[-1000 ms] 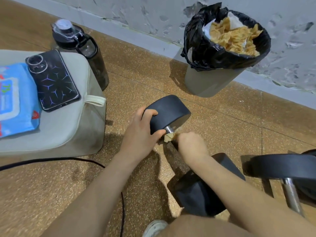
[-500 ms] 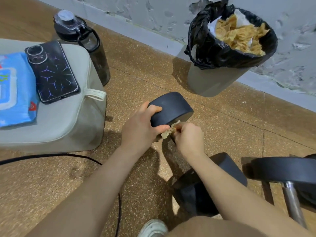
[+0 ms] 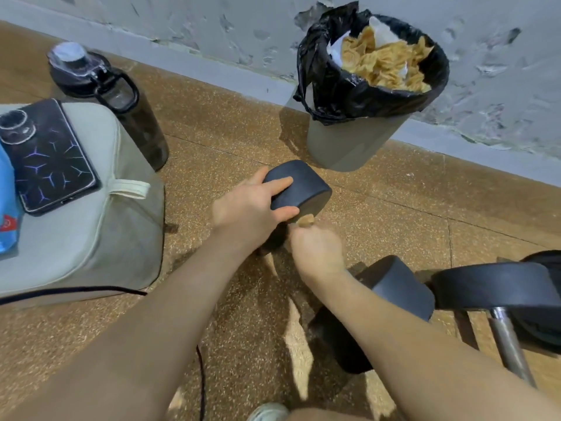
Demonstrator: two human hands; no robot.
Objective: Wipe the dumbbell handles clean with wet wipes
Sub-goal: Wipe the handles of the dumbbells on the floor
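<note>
A black dumbbell lies on the floor, its far head (image 3: 299, 186) raised and its near head (image 3: 394, 302) low by my right forearm. My left hand (image 3: 252, 211) grips the far head, thumb under and fingers over it. My right hand (image 3: 317, 249) is curled round the handle just below that head, holding a tan, soiled wipe (image 3: 306, 220) whose edge pokes out above my fist. The handle itself is hidden under my hand. A blue pack of wet wipes (image 3: 6, 202) lies at the left edge on a grey cushion (image 3: 100, 238).
A second dumbbell (image 3: 498, 290) with a bare steel handle (image 3: 507, 341) lies at the right. A grey bin (image 3: 355, 141) lined with black plastic holds several used wipes. A phone (image 3: 45, 156) rests on the cushion, a dark bottle (image 3: 121, 98) behind it. A black cable (image 3: 76, 289) crosses the floor.
My right hand with the wipe has slid up the handle to the far head. The steel bit of handle seen earlier is now covered. My left hand keeps its grip.
</note>
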